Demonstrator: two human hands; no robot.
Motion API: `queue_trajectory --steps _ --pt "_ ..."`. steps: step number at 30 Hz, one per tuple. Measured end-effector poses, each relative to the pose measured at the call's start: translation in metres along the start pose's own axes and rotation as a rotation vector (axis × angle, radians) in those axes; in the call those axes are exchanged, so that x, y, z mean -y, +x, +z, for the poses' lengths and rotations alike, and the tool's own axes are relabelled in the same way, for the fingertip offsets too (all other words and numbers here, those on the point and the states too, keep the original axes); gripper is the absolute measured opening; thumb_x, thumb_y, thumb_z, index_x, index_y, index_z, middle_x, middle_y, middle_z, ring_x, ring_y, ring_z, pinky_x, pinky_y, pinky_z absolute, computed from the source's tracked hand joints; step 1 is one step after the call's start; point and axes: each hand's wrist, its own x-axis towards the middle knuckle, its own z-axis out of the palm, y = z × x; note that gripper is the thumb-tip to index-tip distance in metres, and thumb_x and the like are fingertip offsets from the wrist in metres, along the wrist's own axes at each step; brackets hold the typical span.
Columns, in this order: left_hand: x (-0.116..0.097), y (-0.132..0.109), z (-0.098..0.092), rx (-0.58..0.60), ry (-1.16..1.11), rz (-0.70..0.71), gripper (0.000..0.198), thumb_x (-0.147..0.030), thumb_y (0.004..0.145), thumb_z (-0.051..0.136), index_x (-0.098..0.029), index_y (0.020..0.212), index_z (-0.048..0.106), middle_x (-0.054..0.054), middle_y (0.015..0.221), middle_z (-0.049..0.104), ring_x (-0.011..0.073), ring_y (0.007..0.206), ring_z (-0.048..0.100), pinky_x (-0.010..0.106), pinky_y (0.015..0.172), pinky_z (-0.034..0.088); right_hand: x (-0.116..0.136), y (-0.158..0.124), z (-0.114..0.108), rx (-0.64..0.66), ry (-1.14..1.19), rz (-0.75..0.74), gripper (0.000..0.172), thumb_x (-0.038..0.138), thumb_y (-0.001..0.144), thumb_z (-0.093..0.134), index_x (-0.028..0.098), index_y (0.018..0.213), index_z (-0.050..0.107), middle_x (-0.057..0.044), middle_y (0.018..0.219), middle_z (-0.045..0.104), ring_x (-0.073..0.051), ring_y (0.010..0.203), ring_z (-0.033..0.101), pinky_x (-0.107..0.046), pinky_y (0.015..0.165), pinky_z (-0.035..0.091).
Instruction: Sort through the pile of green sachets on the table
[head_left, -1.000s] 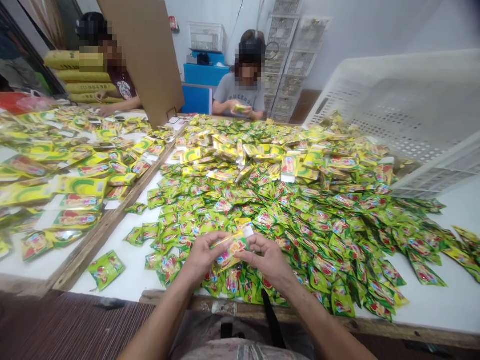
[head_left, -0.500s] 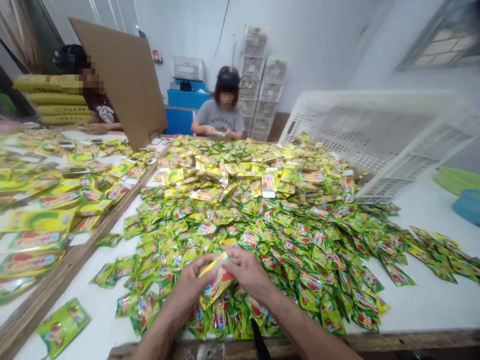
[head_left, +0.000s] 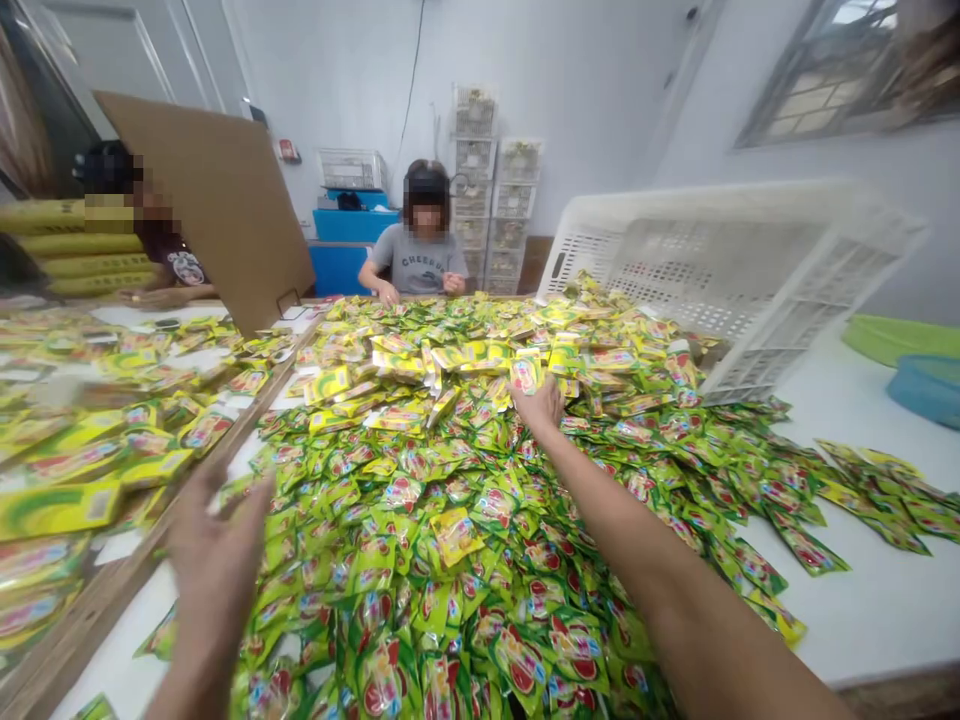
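Note:
My right hand (head_left: 538, 405) reaches far over the pile, its fingers closed around the lower end of a small yellow-and-green printed box (head_left: 526, 374) with a red fruit picture. Part of that box is covered by the fingers. On the left, my left hand (head_left: 217, 550) is blurred by motion above the wooden divider, fingers apart and holding nothing. Between my arms lie many shiny green sachets (head_left: 390, 580) with red fruit pictures. One yellow sachet (head_left: 456, 537) rests among them. More yellow boxes (head_left: 405, 415) are heaped behind the sachets.
A wooden strip (head_left: 135, 570) divides the table; filled yellow boxes (head_left: 60, 510) lie left of it. A white plastic crate (head_left: 795, 290) lies tipped at right. Cardboard (head_left: 217, 200) stands upright at back left. A co-worker (head_left: 420, 245) sits opposite; another person (head_left: 176, 265) is at far left.
My hands have parted and the yellow box they held has left them. My left hand moved left; my right hand stretched forward to a box on the heap. The view has shifted slightly.

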Motion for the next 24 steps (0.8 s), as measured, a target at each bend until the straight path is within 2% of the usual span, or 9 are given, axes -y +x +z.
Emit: queue_trajectory --steps 4,7,12,14,16,18,20,22,24 --pt "-0.002 -0.047 0.064 0.37 -0.252 -0.113 0.047 -0.043 0.07 0.065 -0.017 0.108 0.059 0.011 0.111 0.062 0.0236 0.104 0.058 0.04 0.092 0.045 -0.014 0.016 0.015 0.032 -0.024 0.041 0.033 0.034 0.064 0.068 0.014 0.088 0.059 -0.016 0.094 0.062 -0.035 0.101 0.049 -0.047 0.084 0.034" --pt "0.005 -0.062 0.085 0.467 -0.302 -0.105 0.043 -0.042 0.07 0.065 -0.015 0.103 0.06 0.012 0.107 0.064 0.0223 0.099 0.06 0.037 0.091 0.046 -0.018 0.014 0.011 0.079 0.015 0.002 0.024 0.033 0.066 0.067 0.014 0.079 0.06 -0.01 0.081 0.063 -0.027 0.085 0.056 -0.039 0.077 0.04" --pt "-0.002 -0.066 0.075 0.364 -0.123 0.181 0.058 -0.044 0.07 0.066 -0.023 0.121 0.051 0.01 0.13 0.051 0.0246 0.116 0.049 0.038 0.095 0.041 -0.006 -0.025 -0.024 0.228 0.231 -0.225 0.027 0.034 0.068 0.065 0.015 0.087 0.06 -0.003 0.076 0.062 -0.016 0.068 0.056 -0.027 0.063 0.044" --pt "-0.007 -0.067 0.07 0.346 -0.038 0.37 0.072 -0.045 0.064 0.071 -0.025 0.128 0.045 0.009 0.141 0.038 0.0275 0.127 0.036 0.041 0.102 0.032 0.002 -0.057 -0.039 0.458 0.323 -0.426 0.019 0.033 0.07 0.063 0.017 0.08 0.063 -0.003 0.075 0.062 -0.016 0.068 0.056 -0.028 0.064 0.044" --pt "-0.008 -0.071 0.068 0.478 0.01 0.47 0.078 -0.045 0.061 0.073 -0.025 0.13 0.044 0.009 0.14 0.041 0.0299 0.127 0.037 0.043 0.102 0.031 0.007 -0.091 -0.049 0.699 0.319 -0.564 0.013 0.031 0.073 0.062 0.018 0.074 0.065 -0.003 0.079 0.063 -0.017 0.074 0.057 -0.03 0.069 0.044" --pt "-0.002 -0.074 0.069 0.708 0.039 0.421 0.07 -0.045 0.062 0.072 -0.023 0.125 0.051 0.009 0.124 0.057 0.0298 0.112 0.051 0.04 0.094 0.039 0.008 -0.119 -0.051 0.835 0.376 -0.562 0.014 0.033 0.073 0.064 0.019 0.073 0.065 -0.002 0.079 0.063 -0.017 0.077 0.057 -0.03 0.072 0.044" --pt "0.006 -0.078 0.07 0.91 0.047 0.301 0.056 -0.044 0.064 0.07 -0.022 0.115 0.06 0.007 0.103 0.068 0.0272 0.094 0.061 0.034 0.081 0.046 0.003 -0.136 -0.047 0.886 0.478 -0.424 0.021 0.038 0.071 0.067 0.019 0.078 0.064 -0.002 0.078 0.062 -0.017 0.075 0.058 -0.03 0.07 0.046" --pt "0.013 -0.08 0.07 0.99 0.001 0.195 0.043 -0.043 0.066 0.068 -0.02 0.102 0.067 0.004 0.092 0.071 0.0251 0.084 0.063 0.031 0.074 0.047 -0.005 -0.142 -0.043 0.817 0.542 -0.264 0.033 0.045 0.068 0.067 0.019 0.087 0.061 -0.002 0.08 0.061 -0.016 0.071 0.058 -0.029 0.065 0.047" --pt "0.017 -0.078 0.068 0.982 -0.08 0.119 0.035 -0.042 0.068 0.065 -0.019 0.094 0.069 0.003 0.088 0.071 0.0237 0.082 0.063 0.03 0.073 0.047 -0.017 -0.143 -0.041 0.621 0.453 -0.225 0.041 0.05 0.07 0.064 0.018 0.096 0.059 -0.004 0.082 0.06 -0.017 0.071 0.058 -0.03 0.065 0.048"
